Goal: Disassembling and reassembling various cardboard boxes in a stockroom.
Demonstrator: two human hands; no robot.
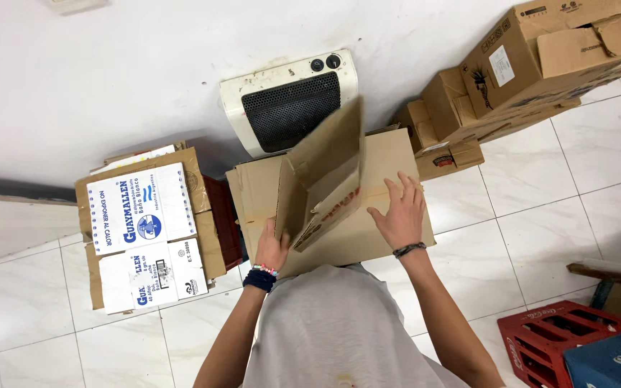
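Left hand [272,248] grips raised cardboard flap [323,172], fingers closed on its edge. Right hand [400,212] rests flat on cardboard box [389,154], fingers spread wide.

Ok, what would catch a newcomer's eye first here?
Mid-frame, a folded brown cardboard piece stands tilted over a flat brown cardboard box, gripped at its lower edge by the left hand, with the right hand spread on the box. Behind, a white wall heater with a black grille; bottom right, a red plastic crate.
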